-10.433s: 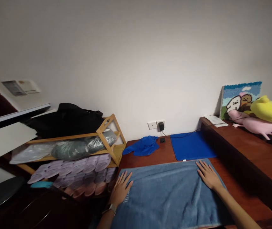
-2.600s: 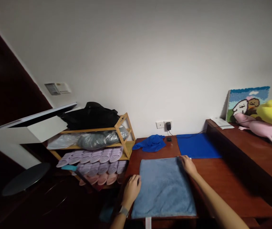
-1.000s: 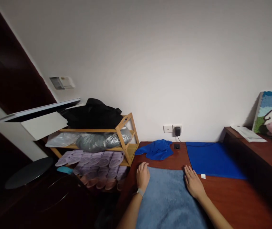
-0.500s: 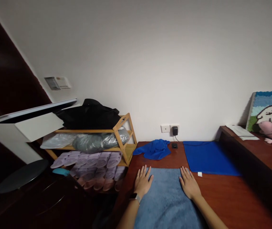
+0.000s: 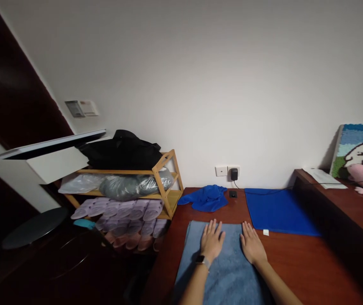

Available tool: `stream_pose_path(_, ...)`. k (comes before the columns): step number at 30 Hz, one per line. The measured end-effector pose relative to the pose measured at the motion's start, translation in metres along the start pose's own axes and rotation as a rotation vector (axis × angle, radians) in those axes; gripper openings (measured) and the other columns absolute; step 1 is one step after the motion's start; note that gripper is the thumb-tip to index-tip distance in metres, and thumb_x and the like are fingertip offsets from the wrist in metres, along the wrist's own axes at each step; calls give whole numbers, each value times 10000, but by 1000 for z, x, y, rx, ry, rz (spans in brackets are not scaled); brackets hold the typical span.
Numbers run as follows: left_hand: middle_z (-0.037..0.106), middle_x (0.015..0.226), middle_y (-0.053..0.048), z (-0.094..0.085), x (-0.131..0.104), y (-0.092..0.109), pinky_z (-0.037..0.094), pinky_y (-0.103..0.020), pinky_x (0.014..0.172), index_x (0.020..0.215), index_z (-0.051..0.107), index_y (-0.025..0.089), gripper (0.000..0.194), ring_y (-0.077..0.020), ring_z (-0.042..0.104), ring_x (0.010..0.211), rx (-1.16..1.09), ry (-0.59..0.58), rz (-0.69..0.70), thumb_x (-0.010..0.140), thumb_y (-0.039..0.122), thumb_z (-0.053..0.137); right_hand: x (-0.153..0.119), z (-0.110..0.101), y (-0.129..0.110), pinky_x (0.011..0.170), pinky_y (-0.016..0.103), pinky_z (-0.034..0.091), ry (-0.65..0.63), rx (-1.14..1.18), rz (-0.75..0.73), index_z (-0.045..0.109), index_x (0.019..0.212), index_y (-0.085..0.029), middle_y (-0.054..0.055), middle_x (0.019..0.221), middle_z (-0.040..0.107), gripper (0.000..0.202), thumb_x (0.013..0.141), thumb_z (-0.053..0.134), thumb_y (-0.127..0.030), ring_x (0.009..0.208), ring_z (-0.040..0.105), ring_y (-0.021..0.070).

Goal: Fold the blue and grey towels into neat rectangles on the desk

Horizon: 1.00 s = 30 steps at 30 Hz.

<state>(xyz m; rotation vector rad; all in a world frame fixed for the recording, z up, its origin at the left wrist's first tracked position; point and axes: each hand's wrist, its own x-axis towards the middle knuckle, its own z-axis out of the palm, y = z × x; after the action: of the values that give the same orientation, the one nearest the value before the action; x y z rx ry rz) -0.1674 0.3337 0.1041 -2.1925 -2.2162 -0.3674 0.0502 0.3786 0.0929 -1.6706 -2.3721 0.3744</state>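
Observation:
A grey-blue towel (image 5: pixel 229 275) lies spread on the reddish-brown wooden table (image 5: pixel 308 262), its near end running out of the picture. My left hand (image 5: pixel 211 243), with a watch on the wrist, rests flat on the towel left of its middle, fingers stretched toward the far edge. On the towel's right edge my right hand (image 5: pixel 254 245) lies flat, fingers also extended. Beyond the towel is a crumpled bright blue cloth (image 5: pixel 205 198). A flat blue cloth (image 5: pixel 280 214) with a white tag lies farther right.
Left of the table stands a wooden rack (image 5: pixel 165 186) with a black bag (image 5: pixel 124 152), plastic-wrapped bundles and several slippers (image 5: pixel 137 212). A black plug (image 5: pixel 234 173) sits in the wall socket, its cable trailing right. A raised ledge (image 5: pixel 353 199) borders the right side.
My left hand has slid right, from the towel's left edge onto its surface, uncovering the far left corner. My right hand has stayed nearly in place.

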Motion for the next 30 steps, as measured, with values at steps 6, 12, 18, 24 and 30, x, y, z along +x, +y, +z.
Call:
stream_pose_path(6, 339, 1653, -103, -24, -11, -88, 266, -489, 1251, 1582, 373, 192, 619, -274, 300, 1536, 122, 16, -213, 1038, 473, 282, 2, 3, 0, 1286, 387, 132, 12, -22, 3, 236, 1607, -48, 94, 1690, 192, 687, 1021, 184, -402, 1569, 145, 211)
stream_pose_path(12, 365, 1638, -137, -15, -9, -97, 281, -470, 1247, 1589, 344, 132, 640, -284, 304, 1533, 104, 55, -265, 1029, 436, 281, 6, 2, -3, 1279, 390, 137, -42, -101, 57, 220, 1610, -43, 101, 1691, 183, 690, 1017, 188, -394, 1568, 149, 221)
stream_pose_path(18, 411, 1609, -150, -19, -7, -103, 309, -477, 1229, 1589, 338, 119, 632, -290, 351, 1512, 99, 59, -277, 1033, 412, 268, -3, 1, -2, 1281, 395, 139, 7, -52, 89, 212, 1612, -47, 95, 1694, 178, 712, 1021, 159, -441, 1570, 150, 221)
stream_pose_path(24, 329, 1659, -110, -12, 0, -11, 235, -460, 1273, 1586, 341, 121, 607, -249, 257, 1552, 26, 131, 35, 1062, 395, 204, -4, -1, -3, 1280, 386, 125, 10, -52, 91, 210, 1607, -34, 104, 1692, 178, 716, 1024, 157, -446, 1571, 145, 222)
stream_pose_path(30, 375, 1647, -64, 18, 0, 84, 245, -413, 1276, 1588, 355, 199, 607, -197, 286, 1542, -120, 8, 200, 1071, 450, 161, -3, 4, 4, 1279, 392, 117, 8, -105, 53, 219, 1606, -34, 95, 1693, 165, 678, 1013, 163, -358, 1571, 148, 220)
